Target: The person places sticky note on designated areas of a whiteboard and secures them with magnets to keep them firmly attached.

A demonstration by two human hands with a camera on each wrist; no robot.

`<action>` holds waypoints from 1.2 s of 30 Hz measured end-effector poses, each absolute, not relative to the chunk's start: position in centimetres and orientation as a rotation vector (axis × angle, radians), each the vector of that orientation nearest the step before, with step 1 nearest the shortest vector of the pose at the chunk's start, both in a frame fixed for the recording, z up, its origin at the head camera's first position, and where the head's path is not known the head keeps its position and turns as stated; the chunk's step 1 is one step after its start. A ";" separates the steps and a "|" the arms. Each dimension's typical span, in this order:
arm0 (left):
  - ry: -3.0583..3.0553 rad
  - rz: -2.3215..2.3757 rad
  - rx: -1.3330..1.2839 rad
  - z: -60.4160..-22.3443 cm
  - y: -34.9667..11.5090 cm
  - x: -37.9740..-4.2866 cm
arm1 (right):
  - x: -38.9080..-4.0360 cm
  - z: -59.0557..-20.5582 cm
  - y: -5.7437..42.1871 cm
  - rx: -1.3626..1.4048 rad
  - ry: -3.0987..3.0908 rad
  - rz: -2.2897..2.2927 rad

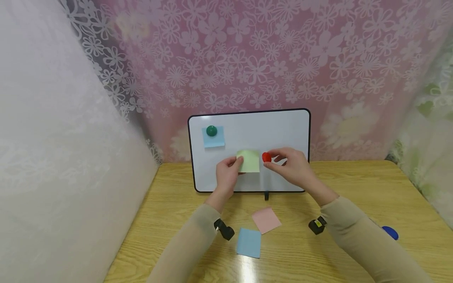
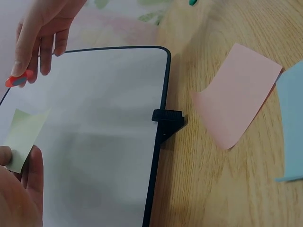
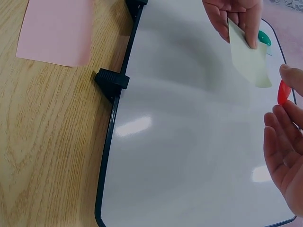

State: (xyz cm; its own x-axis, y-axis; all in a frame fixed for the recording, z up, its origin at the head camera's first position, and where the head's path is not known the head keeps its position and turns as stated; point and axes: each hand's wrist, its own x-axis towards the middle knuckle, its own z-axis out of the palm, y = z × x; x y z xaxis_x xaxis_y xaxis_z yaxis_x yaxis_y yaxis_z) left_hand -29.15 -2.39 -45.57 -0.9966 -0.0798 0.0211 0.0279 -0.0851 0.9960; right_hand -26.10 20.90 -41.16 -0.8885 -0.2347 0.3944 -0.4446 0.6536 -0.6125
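Observation:
My left hand (image 1: 227, 173) pinches a pale green sticky note (image 1: 249, 161) by its left side, in front of the whiteboard (image 1: 283, 129). Just to the right of the note, my right hand (image 1: 291, 167) holds a round red magnet (image 1: 267, 157) between thumb and fingertips. The magnet's grey back (image 2: 20, 81) shows in the left wrist view. In the right wrist view the green note (image 3: 250, 61) hangs from the left hand's fingers with its free end curving. A light blue note (image 1: 214, 141) is on the board's upper left under a round green magnet (image 1: 211, 131).
The whiteboard stands on the wooden table (image 1: 170, 220), with black feet (image 1: 266, 195) at its lower edge. Before it lie a pink sticky note (image 1: 267, 220) and a blue sticky note (image 1: 249, 243). A blue round piece (image 1: 390, 232) lies beyond the right forearm.

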 end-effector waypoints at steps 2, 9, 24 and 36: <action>-2.072 -2.252 0.058 -45.4 -2.2 -29.2 | -26.3 -41.1 20.8 0.542 -2.580 1.059; -2.066 -2.223 0.071 -44.8 -1.8 -29.5 | -26.7 -40.8 20.3 0.541 -2.553 1.039; -2.129 -2.055 0.058 -43.5 -1.1 -31.0 | -27.6 -40.0 18.1 0.560 -2.489 0.875; -2.136 -2.019 0.124 -42.8 -1.2 -32.2 | -29.0 -39.6 16.5 0.527 -2.498 0.733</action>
